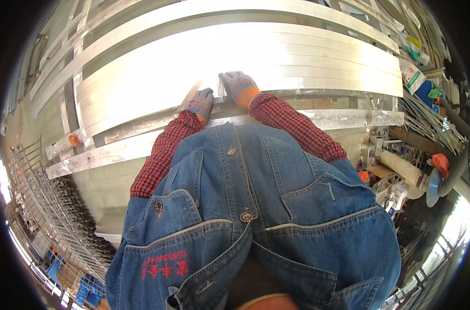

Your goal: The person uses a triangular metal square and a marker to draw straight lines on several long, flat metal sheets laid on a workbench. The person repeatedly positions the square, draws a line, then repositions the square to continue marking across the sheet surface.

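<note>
Aluminium strips (235, 67) lie stacked side by side across the table (348, 118), far of the person. Left hand (199, 102) rests fingers curled at the stack's near edge, apparently steadying it. Right hand (238, 87) presses flat, fingers spread, on the strips just beside. Both gloved forearms extend forward, elbows bent.

The left hand (199, 101) and right hand (239, 87) wore grey gloves with orange cuffs, above sleeves (291, 125) checked in red and black. The metal strips (245, 57) shone pale silver, and the denim apron (255, 217) was blue with red stitched characters.
</note>
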`<state>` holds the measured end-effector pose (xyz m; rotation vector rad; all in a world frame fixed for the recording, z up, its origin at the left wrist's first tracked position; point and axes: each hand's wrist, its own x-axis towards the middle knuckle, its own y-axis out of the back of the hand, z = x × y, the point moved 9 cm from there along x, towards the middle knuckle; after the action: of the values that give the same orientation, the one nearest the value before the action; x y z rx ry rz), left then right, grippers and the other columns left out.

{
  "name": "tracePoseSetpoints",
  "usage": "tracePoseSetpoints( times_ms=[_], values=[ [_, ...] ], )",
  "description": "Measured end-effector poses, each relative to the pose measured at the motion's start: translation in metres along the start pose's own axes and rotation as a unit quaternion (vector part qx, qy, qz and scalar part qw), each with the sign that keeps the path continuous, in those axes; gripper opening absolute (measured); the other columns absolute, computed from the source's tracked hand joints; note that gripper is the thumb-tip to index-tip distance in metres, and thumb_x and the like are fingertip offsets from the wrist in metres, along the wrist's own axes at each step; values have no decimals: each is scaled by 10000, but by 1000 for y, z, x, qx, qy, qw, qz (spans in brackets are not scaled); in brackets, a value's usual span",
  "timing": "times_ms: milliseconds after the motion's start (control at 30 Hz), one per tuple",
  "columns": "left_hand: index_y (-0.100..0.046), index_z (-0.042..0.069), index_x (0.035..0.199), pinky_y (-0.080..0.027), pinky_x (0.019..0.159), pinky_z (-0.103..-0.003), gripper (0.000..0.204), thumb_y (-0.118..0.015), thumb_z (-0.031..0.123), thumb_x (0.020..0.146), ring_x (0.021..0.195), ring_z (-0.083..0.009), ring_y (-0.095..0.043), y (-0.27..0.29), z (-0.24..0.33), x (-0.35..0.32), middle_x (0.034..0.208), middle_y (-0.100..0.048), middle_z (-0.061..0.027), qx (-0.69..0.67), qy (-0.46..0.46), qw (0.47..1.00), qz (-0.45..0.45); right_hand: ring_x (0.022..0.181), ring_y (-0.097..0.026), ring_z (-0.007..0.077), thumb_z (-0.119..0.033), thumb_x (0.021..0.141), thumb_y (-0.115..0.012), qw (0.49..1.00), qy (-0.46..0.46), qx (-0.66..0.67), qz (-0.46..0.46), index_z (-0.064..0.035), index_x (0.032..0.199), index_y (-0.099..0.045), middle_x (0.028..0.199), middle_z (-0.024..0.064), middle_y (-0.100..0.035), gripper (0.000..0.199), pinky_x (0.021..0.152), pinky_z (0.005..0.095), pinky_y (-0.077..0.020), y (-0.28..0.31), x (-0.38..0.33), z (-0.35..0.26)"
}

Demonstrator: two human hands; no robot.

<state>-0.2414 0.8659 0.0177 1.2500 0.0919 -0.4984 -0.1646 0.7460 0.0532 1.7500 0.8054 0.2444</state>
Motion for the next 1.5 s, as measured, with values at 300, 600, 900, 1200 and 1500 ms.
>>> tracePoseSetpoints(
  times_ms=[300,600,900,1200,1500],
  values=[
    [-633,62,1364,-523,1127,-463,323,-580,220,1088,1364,-355,-590,3,1,1,1468,-597,-135,-8,-6,1000,-1,1345,-636,313,-179,1069,-553,995,22,44,-92,-119,1442,-653,1400,145,-701,390,1141,429,-512,-7,-42,-10],
    [-657,51,1314,-506,1136,-451,309,-629,202,1045,1355,-351,-597,6,-10,-9,1427,-619,-130,20,-21,999,30,1279,-673,387,-267,1061,-552,977,-75,163,-118,-88,1355,-706,1323,200,-736,377,1108,471,-516,-50,-94,-3],
    [-679,66,1211,-532,1086,-469,237,-647,229,1042,1308,-350,-621,18,-51,-39,1337,-646,-116,13,-19,998,53,1183,-692,412,-380,1091,-514,961,-194,192,-41,-128,1247,-720,1259,194,-743,361,1029,488,-541,-49,-114,-37],
    [-664,74,1243,-544,1092,-462,261,-645,252,1053,1324,-337,-612,12,-54,-32,1369,-628,-110,36,-6,999,39,1131,-696,441,-394,1085,-521,952,-204,228,9,-100,1170,-714,1186,215,-751,362,955,503,-551,-41,-126,-44],
    [-666,70,1267,-551,1076,-484,275,-649,218,1036,1305,-361,-630,14,-56,-34,1395,-631,-120,17,3,999,27,1119,-695,465,-349,1086,-531,953,-162,256,3,-80,1166,-701,1176,226,-747,329,943,514,-552,-36,-95,-45]
  ],
)
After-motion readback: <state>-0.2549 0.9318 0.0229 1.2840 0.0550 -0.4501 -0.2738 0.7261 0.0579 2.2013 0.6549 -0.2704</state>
